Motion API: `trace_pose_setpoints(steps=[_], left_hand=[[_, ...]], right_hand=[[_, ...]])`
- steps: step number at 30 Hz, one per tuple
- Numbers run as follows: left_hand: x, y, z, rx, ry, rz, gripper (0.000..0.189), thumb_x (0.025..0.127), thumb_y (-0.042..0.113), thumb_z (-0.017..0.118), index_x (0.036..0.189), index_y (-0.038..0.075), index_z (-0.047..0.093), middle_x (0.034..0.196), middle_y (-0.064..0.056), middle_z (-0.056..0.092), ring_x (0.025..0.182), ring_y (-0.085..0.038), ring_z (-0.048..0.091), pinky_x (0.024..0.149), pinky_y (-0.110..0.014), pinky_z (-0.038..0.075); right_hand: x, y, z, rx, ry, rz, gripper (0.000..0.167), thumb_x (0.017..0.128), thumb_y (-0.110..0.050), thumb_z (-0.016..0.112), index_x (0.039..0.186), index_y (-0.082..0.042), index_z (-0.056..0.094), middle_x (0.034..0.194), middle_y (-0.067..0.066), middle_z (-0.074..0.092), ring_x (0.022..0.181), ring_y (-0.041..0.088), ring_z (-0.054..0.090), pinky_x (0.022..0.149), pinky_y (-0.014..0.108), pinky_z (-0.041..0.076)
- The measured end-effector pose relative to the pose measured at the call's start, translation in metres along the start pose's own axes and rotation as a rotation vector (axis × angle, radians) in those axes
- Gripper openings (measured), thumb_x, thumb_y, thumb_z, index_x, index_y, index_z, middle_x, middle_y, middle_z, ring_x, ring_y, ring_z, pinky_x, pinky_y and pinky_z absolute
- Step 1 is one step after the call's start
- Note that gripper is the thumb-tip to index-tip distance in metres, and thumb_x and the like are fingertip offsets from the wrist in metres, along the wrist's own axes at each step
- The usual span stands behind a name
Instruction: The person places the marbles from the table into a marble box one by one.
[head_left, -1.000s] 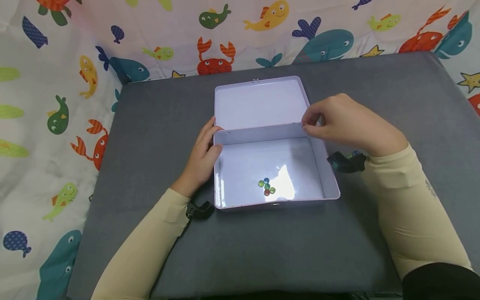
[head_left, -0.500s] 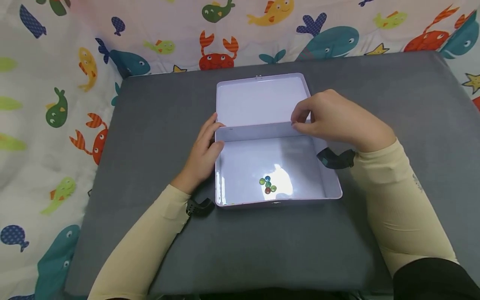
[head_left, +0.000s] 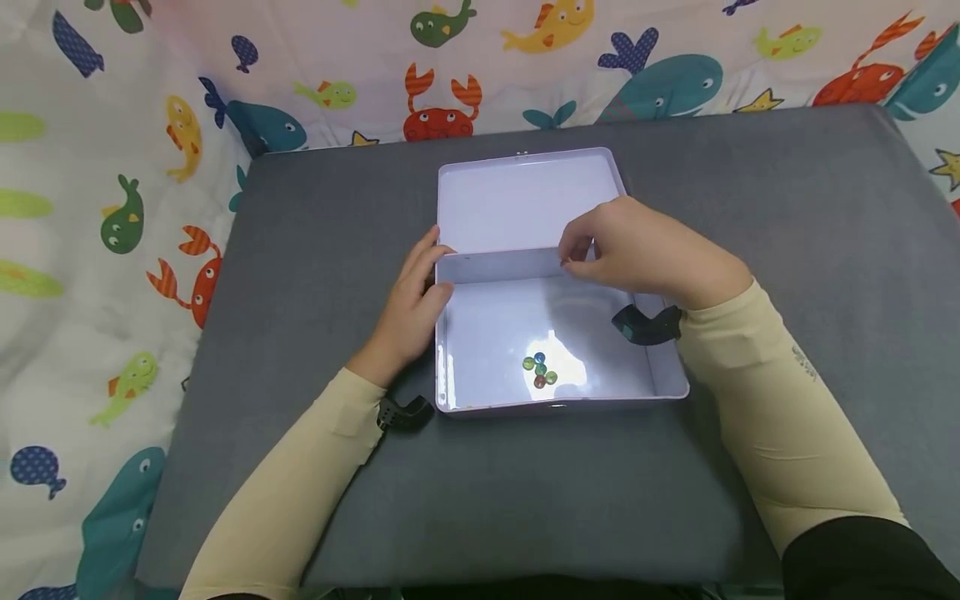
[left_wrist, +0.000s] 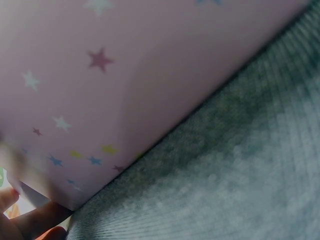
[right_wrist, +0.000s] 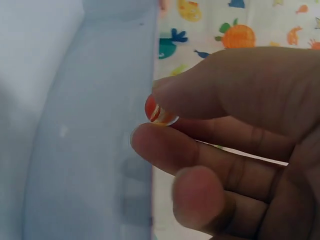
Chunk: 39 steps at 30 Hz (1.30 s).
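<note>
- On the left, the left hand (head_left: 405, 312) is bracing the box (head_left: 487, 333) at its back left corner; if that touch is too light, a bump could be sending the box sliding over the gray cloth (head_left: 315, 508).
- In the middle, loose marbles (head_left: 540, 369) are clustering on the box floor near the front, with nothing fencing them in; a tilt or a hit could be scattering them.
- Farther right, the held marble (right_wrist: 159, 111) is looking smooth and round, so a squeeze off its center could be popping it loose, perhaps against the back wall.
- At far right, the wrist camera (head_left: 645, 327) is hanging over the right side of the box and could be knocking the rim if the wrist is dipping.
- As for grip, the left hand's fingers are lying fairly straight and spread, touching the corner, with the thumb at the left rim.
- The right hand (head_left: 648, 254) is pinching the red-and-clear marble between thumb and forefinger, nearly closed, the other fingers curling loosely; the marble is hovering near the back wall, its height hard to tell.
</note>
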<state>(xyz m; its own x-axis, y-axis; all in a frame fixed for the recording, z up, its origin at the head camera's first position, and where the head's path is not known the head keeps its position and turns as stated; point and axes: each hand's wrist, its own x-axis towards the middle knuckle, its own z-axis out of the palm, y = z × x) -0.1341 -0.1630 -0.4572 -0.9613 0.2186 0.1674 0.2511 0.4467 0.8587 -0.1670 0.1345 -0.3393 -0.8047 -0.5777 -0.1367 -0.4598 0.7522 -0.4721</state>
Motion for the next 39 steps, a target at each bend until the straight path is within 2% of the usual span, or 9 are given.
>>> trace_pose_setpoints(steps=[9,13,26,32,39], left_hand=[[0.000,-0.002,0.001,-0.008,0.004,-0.002,0.040,0.099,0.021,0.043,0.134,0.011,0.059,0.175,-0.001,0.019,0.159,-0.021,0.020,0.123,-0.060,0.024],[-0.001,0.000,0.002,-0.013,0.000,0.000,0.041,0.098,0.020,0.042,0.135,0.010,0.059,0.175,-0.005,0.019,0.159,-0.022,0.021,0.123,-0.061,0.024],[-0.001,-0.002,0.001,-0.015,0.002,0.006,0.041,0.099,0.021,0.042,0.135,0.011,0.058,0.175,0.001,0.018,0.159,-0.021,0.020,0.124,-0.060,0.023],[-0.001,0.000,0.001,-0.016,0.000,0.002,0.041,0.099,0.020,0.042,0.135,0.010,0.058,0.175,-0.001,0.018,0.159,-0.022,0.020,0.124,-0.060,0.023],[0.000,0.000,0.001,-0.004,-0.001,-0.005,0.042,0.099,0.023,0.042,0.135,0.010,0.058,0.175,-0.001,0.018,0.160,-0.022,0.020,0.124,-0.061,0.022]], right_hand=[[0.011,0.006,0.016,-0.018,-0.034,-0.052,0.012,0.093,-0.006,0.070,0.099,-0.008,0.080,0.091,0.003,0.076,0.087,0.021,0.066,0.079,0.041,0.053],[0.012,0.008,0.019,-0.015,-0.061,-0.054,0.012,0.092,-0.005,0.070,0.098,-0.009,0.081,0.089,0.002,0.076,0.085,0.021,0.066,0.077,0.040,0.053],[0.014,0.013,0.025,-0.010,-0.203,-0.013,0.015,0.089,-0.001,0.068,0.088,-0.011,0.079,0.084,0.001,0.073,0.077,0.020,0.061,0.070,0.037,0.052],[0.015,0.016,0.027,-0.022,-0.215,-0.009,0.017,0.086,-0.001,0.067,0.085,-0.013,0.079,0.081,-0.001,0.071,0.076,0.019,0.059,0.070,0.036,0.049],[0.016,0.020,0.030,-0.036,-0.222,0.037,0.017,0.084,-0.001,0.066,0.085,-0.012,0.078,0.077,0.000,0.068,0.072,0.020,0.058,0.066,0.036,0.046]])
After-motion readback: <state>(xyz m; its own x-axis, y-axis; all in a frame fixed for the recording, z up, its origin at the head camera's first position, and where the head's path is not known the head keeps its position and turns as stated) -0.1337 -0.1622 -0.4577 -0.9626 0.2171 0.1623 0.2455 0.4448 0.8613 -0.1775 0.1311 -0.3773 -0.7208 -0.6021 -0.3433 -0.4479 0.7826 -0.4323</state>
